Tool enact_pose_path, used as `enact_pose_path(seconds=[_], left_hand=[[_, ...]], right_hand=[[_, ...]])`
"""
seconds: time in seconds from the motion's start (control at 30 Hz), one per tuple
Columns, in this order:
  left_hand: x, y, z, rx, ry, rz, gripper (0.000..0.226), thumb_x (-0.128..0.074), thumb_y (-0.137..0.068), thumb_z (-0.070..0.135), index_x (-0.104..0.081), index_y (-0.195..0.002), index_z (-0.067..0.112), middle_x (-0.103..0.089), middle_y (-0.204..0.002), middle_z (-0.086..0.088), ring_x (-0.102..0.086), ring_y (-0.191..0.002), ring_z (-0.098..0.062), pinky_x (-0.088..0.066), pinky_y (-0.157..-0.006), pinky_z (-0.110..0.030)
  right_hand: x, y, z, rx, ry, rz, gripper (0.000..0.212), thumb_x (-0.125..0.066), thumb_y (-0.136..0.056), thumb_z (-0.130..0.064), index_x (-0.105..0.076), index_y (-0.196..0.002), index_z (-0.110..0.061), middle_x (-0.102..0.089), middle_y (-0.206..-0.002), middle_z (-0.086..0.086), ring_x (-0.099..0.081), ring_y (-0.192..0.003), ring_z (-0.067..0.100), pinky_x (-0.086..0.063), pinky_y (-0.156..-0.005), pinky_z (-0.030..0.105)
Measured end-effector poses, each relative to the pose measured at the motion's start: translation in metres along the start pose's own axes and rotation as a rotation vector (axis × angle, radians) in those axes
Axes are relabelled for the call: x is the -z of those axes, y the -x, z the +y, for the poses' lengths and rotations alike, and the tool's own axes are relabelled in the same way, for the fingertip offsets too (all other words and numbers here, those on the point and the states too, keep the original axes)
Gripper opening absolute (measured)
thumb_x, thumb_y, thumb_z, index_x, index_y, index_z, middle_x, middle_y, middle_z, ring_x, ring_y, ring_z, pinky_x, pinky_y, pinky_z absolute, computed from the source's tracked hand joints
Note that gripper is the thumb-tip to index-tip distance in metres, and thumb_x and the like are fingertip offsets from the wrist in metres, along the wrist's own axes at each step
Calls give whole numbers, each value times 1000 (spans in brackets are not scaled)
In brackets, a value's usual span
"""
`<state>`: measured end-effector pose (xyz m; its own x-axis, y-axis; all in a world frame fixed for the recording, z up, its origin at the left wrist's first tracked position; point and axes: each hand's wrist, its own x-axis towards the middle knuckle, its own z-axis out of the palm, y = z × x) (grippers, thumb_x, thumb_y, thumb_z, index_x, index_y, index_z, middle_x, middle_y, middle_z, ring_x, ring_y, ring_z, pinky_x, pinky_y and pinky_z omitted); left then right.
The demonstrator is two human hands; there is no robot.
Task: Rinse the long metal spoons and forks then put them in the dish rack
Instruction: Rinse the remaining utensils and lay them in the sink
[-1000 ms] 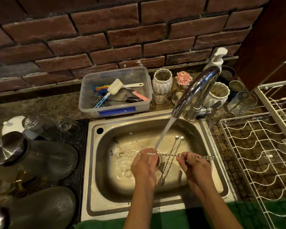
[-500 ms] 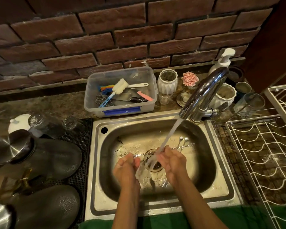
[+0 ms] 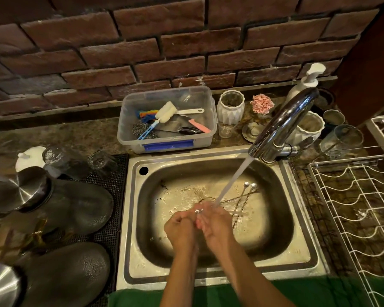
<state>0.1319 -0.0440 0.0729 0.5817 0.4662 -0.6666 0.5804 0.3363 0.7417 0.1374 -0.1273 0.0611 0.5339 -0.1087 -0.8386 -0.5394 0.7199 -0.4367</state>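
Over the steel sink [image 3: 302,222] my left hand [image 3: 181,229] and my right hand [image 3: 216,224] press together under the running water. A long metal utensil [image 3: 198,210] is held between them; only a shiny bit of it shows at the knuckles, and I cannot tell which hand grips it. Several long metal spoons [image 3: 246,193] lie crossed on the sink floor, just right of my hands, their small round bowls pointing to the back. The white wire dish rack [image 3: 355,204] stands to the right of the sink.
The chrome tap [image 3: 282,122] arches over the sink's back right corner. A clear plastic tub [image 3: 166,122] of brushes sits behind the sink. White jars, glasses and a soap pump stand by the tap. Dark pans and glasses rest on a mat at the left.
My hands have come together under the stream. One second ago they held a long utensil stretched between them, apart; now they are pressed close around it.
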Motion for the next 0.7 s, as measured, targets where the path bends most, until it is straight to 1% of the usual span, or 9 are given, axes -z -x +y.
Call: enact_pose_path(seconds=[0.13, 0.2, 0.27, 0.33, 0.4, 0.5, 0.57, 0.63, 0.7], left_hand=[[13, -9, 6, 56, 53, 43, 13, -62, -83, -13, -67, -75, -3, -62, -59, -12, -54, -53, -21, -49, -49, -29], [29, -22, 13, 63, 89, 100, 12, -63, -83, -12, -67, -77, -3, -62, -57, -11, -54, -50, -20, -49, -47, -28], [31, -24, 13, 65, 85, 98, 15, -63, -84, -12, -66, -75, 1, -61, -58, -11, -53, -50, -20, -49, -45, -26], [19, -13, 5, 48, 15, 43, 18, -62, -84, -12, -66, -72, 2, -62, -59, -10, -55, -53, -20, -51, -50, -30], [7, 1, -1, 26, -30, -20, 23, -60, -83, -13, -65, -67, 3, -61, -53, -7, -54, -52, -20, -51, -52, -32], [18, -4, 5, 29, 6, 30, 22, -61, -81, -14, -66, -68, 3, -61, -52, -7, -54, -51, -20, -50, -52, -31], [36, -18, 14, 19, 83, 112, 22, -62, -82, -16, -65, -69, 2, -63, -51, -7, -57, -46, -17, -50, -45, -26], [47, -27, 17, 0, 122, 137, 21, -60, -82, -17, -63, -69, 0, -62, -48, -5, -55, -37, -13, -47, -37, -21], [49, -28, 16, -13, 126, 156, 23, -59, -82, -17, -63, -68, 1, -61, -51, -8, -54, -37, -13, -46, -36, -20]], right_hand=[[9, 2, -16, 67, -1, 71, 11, -63, -93, -1, -66, -99, 8, -72, -97, 24, -64, -74, 29, -48, -38, 21], [19, -4, -34, 132, -66, 182, 10, -62, -94, 1, -62, -84, 1, -73, -91, 20, -71, -89, 34, -60, -62, 30], [20, -5, -33, 163, -65, 207, 13, -60, -96, -2, -62, -83, 0, -73, -92, 20, -72, -87, 31, -60, -72, 36], [8, -1, -11, 111, 20, 110, 10, -61, -95, -4, -65, -95, 5, -73, -96, 20, -68, -66, 18, -55, -53, 27], [0, 1, 10, 15, 63, 36, 14, -63, -94, -5, -65, -103, 6, -73, -96, 21, -62, -53, 16, -50, -44, 26], [8, -3, -1, 26, 77, 39, 6, -67, -91, -1, -69, -92, 4, -74, -95, 23, -70, -65, 24, -57, -51, 29], [19, -14, -23, 114, 100, 123, 17, -60, -93, 3, -66, -79, -4, -70, -90, 17, -65, -70, 20, -57, -59, 24], [25, -21, -35, 151, 47, 201, 20, -53, -98, 1, -60, -81, -6, -67, -84, 12, -66, -73, 19, -60, -70, 27], [23, -21, -35, 141, -27, 225, 5, -58, -97, -1, -59, -92, 1, -69, -80, 13, -72, -82, 26, -62, -78, 35]])
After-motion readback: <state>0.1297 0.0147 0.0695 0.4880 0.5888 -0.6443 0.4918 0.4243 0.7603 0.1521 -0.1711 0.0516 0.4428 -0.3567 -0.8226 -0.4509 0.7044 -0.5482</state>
